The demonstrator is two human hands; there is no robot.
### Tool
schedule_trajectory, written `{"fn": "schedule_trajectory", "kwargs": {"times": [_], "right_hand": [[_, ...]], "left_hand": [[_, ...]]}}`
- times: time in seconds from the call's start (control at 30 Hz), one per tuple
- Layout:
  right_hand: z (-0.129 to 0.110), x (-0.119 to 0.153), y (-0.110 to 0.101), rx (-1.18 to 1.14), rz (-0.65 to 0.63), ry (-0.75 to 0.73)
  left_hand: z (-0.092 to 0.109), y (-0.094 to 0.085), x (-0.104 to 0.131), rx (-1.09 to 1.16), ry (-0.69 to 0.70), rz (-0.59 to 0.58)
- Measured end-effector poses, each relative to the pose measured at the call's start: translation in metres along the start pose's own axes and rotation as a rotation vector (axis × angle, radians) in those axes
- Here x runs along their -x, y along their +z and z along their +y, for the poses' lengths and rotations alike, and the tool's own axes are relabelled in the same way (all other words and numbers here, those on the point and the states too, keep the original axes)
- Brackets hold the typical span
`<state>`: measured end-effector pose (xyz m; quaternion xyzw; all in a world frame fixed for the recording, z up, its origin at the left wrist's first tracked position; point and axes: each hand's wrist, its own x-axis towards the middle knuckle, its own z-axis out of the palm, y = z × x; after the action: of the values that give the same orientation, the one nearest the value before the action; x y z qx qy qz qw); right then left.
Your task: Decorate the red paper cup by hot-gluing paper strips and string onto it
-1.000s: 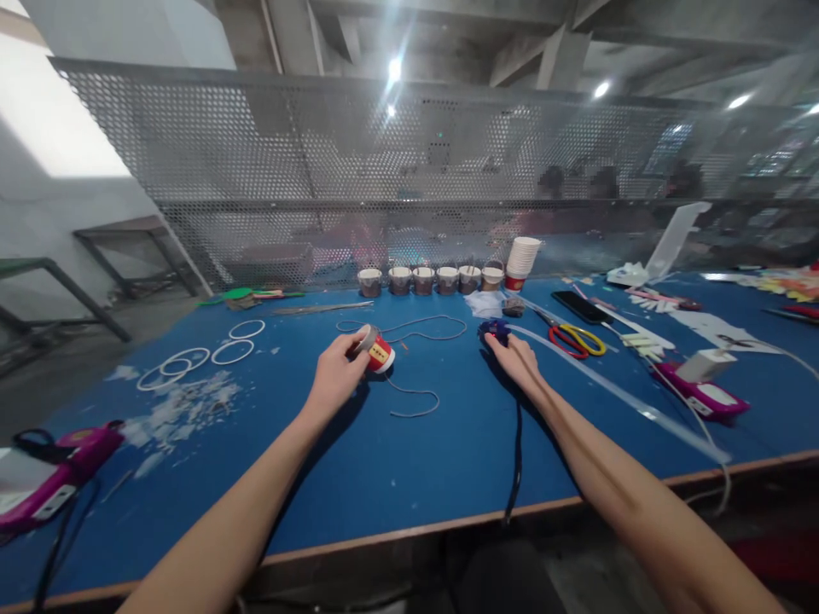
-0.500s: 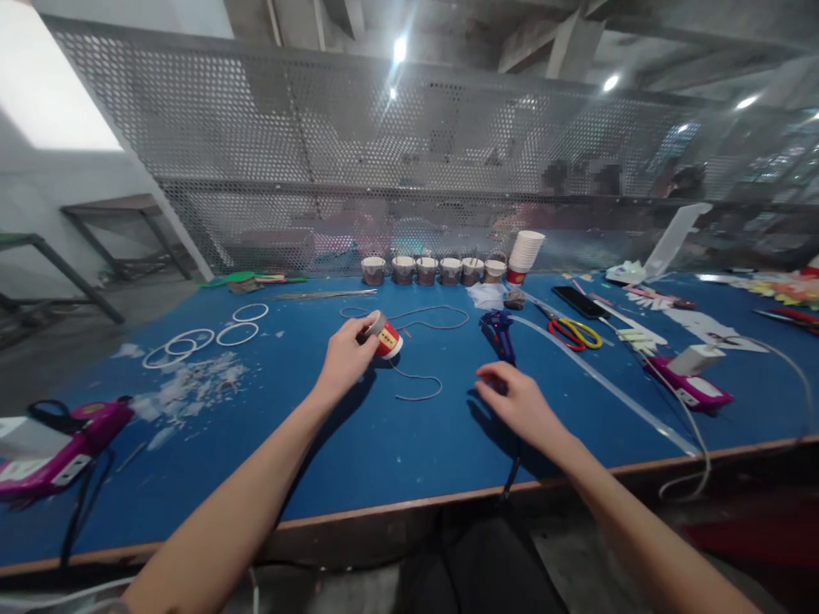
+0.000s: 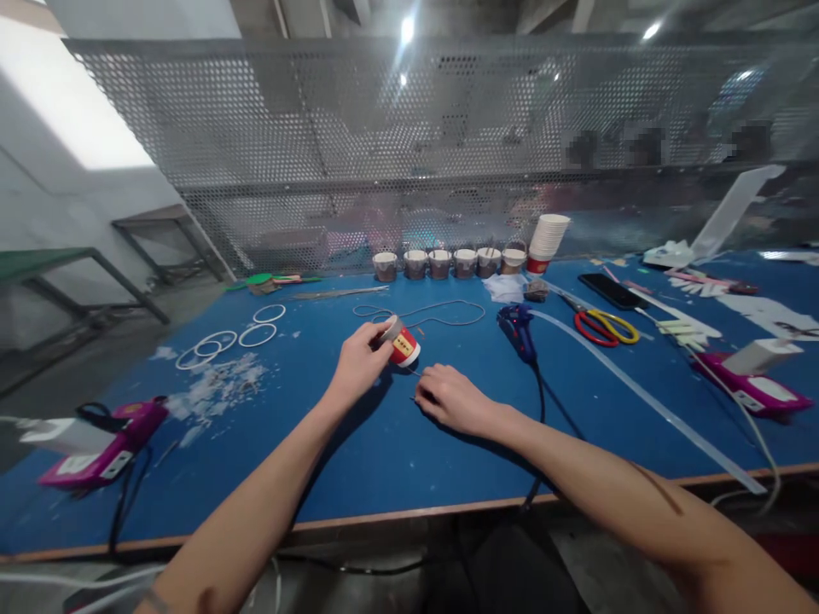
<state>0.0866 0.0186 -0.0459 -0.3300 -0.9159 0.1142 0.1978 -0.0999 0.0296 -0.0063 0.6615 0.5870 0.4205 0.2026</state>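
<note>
A small red and white paper cup [image 3: 404, 345] lies tilted in my left hand [image 3: 363, 362], whose fingers wrap its grey-banded end. A thin grey cord [image 3: 470, 322] loops on the table behind the cup, and a short end of it runs from the cup toward my right hand [image 3: 453, 397]. The right fingers are pinched together at that cord end, low over the table. Farther right lies a blue glue gun [image 3: 519, 331], apart from both hands.
Grey-wrapped cups [image 3: 439, 264] and a stack of paper cups [image 3: 548, 241] line the back by a perforated metal screen [image 3: 358, 128]. Scissors [image 3: 605, 327] and a phone [image 3: 612, 291] lie right; white rings [image 3: 258, 335] and scraps lie left. Magenta power strips [image 3: 108, 448] flank both sides.
My right hand has moved left from beside the glue gun to the loose cord end and closed on it. My left hand still holds the cup. The view has turned slightly.
</note>
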Motion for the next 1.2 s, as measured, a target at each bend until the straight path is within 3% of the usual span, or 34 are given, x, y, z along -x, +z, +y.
{"fn": "schedule_trajectory", "kwargs": {"times": [0.17,0.3,0.87,1.2], "right_hand": [[0.001,0.005,-0.021,-0.572,0.175,0.166],[0.001,0.002,-0.030,-0.837,0.190,0.307],[0.006,0.001,-0.018,-0.476,0.542,0.099],[0.008,0.002,-0.009,-0.293,0.574,0.069]], "left_hand": [[0.006,0.001,0.004,0.031,-0.050,-0.044],[0.015,0.000,0.009,0.088,-0.075,-0.081],[0.033,0.006,0.021,0.292,-0.184,-0.172],[0.029,0.009,0.023,0.292,-0.131,-0.207]]}}
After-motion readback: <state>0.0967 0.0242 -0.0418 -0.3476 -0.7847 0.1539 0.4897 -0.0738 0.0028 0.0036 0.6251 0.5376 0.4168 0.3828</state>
